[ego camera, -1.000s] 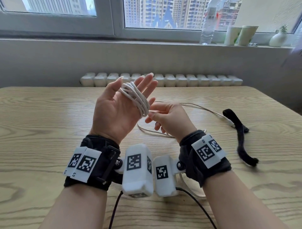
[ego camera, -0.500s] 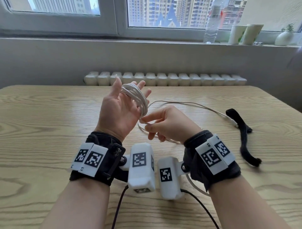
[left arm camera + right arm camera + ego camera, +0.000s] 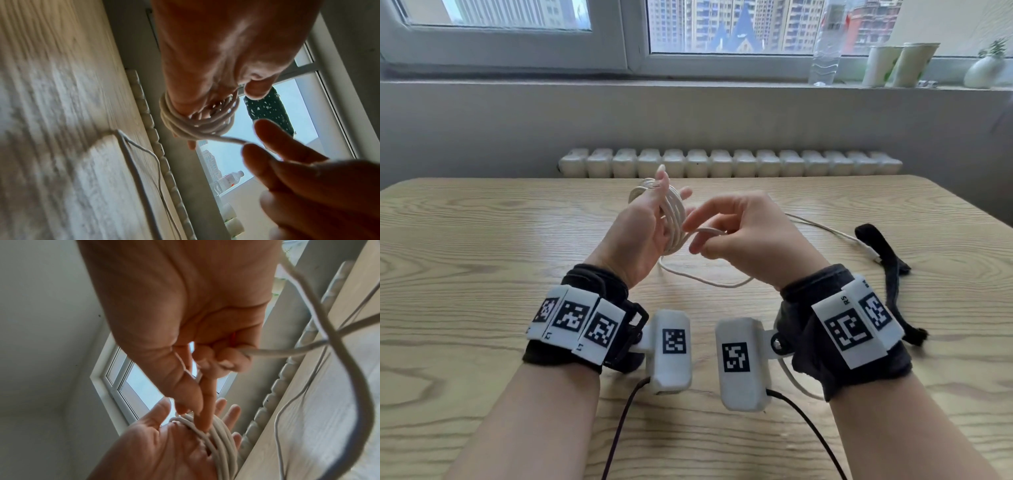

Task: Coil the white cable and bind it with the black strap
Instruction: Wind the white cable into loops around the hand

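The white cable (image 3: 675, 219) is wound in several loops round the straight fingers of my raised left hand (image 3: 642, 236); the coil (image 3: 197, 125) shows against the window in the left wrist view. Just right of the coil, my right hand (image 3: 710, 238) pinches the free strand between thumb and fingers. In the right wrist view its forefinger (image 3: 205, 410) touches the loops (image 3: 223, 444). The rest of the cable (image 3: 822, 226) trails over the wooden table (image 3: 482, 260) to its plug beside the black strap (image 3: 886, 255), which lies loose at the right.
A white radiator (image 3: 729, 162) runs behind the table's far edge. On the windowsill stand a water bottle (image 3: 825, 44), two paper cups (image 3: 900, 65) and a small vase (image 3: 984, 68). Black wires (image 3: 619, 428) hang from the wrist cameras near the table's front.
My left hand has turned from palm-up to edge-on with the coil on its fingers. My right hand has come up from under the coil to beside it, bringing the strand along.
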Action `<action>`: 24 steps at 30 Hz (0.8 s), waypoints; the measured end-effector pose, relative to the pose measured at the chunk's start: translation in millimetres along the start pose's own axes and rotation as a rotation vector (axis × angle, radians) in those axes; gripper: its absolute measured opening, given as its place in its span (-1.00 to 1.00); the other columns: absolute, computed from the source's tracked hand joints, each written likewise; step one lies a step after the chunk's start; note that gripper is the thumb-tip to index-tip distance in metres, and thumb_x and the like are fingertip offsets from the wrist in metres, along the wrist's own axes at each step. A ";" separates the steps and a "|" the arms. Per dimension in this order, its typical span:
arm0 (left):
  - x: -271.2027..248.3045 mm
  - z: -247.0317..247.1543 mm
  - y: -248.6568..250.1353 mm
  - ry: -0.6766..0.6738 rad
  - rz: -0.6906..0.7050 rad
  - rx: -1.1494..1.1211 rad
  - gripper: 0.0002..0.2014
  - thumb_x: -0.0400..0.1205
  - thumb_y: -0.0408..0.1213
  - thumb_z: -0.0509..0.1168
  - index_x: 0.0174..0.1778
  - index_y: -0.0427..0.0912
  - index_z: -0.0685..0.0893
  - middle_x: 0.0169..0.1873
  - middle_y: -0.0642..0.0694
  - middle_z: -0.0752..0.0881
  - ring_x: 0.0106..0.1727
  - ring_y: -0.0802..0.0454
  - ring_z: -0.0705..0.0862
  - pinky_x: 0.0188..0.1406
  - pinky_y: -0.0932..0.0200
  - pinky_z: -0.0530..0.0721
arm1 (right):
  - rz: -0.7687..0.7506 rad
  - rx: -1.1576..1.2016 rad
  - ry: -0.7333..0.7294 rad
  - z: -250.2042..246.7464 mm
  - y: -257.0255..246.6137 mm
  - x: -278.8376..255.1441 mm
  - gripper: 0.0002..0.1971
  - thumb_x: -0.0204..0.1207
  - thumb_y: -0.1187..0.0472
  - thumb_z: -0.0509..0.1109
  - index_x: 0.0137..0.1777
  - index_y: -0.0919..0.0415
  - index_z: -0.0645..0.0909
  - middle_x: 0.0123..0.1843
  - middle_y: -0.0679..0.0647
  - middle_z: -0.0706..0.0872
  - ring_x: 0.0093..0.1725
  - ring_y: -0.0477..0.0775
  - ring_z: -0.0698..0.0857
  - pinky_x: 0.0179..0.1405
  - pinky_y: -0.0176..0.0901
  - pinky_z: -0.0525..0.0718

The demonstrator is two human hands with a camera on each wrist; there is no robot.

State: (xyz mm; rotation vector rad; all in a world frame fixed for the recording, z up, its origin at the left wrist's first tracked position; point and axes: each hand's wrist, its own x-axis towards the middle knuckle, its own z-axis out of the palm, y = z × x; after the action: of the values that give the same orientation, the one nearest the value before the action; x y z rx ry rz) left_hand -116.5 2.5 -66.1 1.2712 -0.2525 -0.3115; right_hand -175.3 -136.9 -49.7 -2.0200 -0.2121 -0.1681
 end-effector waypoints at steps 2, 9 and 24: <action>-3.0 2.8 -0.5 -0.031 -0.022 0.053 -0.52 0.67 0.12 0.03 0.34 -0.16 0.46 0.30 -0.07 0.63 0.31 0.01 0.61 0.39 -0.01 0.48 | -0.035 0.004 0.049 -1.6 -0.4 -0.6 -0.73 0.32 0.51 0.40 -0.22 0.11 0.72 -0.28 0.01 0.83 -0.25 0.04 0.78 -0.17 -0.14 0.75; -3.1 0.9 -7.0 -0.139 -0.046 0.323 -0.34 0.68 0.19 -0.10 0.45 -0.29 0.40 0.03 -0.17 0.79 0.05 -0.04 0.78 0.30 -0.05 0.54 | -0.146 0.008 0.194 -6.6 -1.3 -1.1 -0.75 0.33 0.51 0.40 -0.26 0.11 0.66 -0.34 0.11 0.82 -0.30 -0.03 0.81 -0.31 -0.28 0.71; -9.9 -3.9 -8.6 -0.325 0.000 0.499 -0.38 0.56 0.25 0.06 0.09 -0.27 0.66 -0.56 0.02 0.53 -0.49 0.07 0.48 0.04 -0.14 0.45 | -0.156 0.051 0.376 -11.6 10.4 4.3 -0.77 0.29 0.43 0.56 -0.29 0.07 0.67 -0.23 -0.01 0.80 -0.16 0.01 0.80 -0.06 -0.08 0.78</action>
State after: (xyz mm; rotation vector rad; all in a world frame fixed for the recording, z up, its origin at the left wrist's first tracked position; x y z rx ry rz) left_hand -125.1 7.3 -75.6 1.7095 -0.6360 -0.4748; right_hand -169.2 -151.5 -52.8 -1.8811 -0.1328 -0.6276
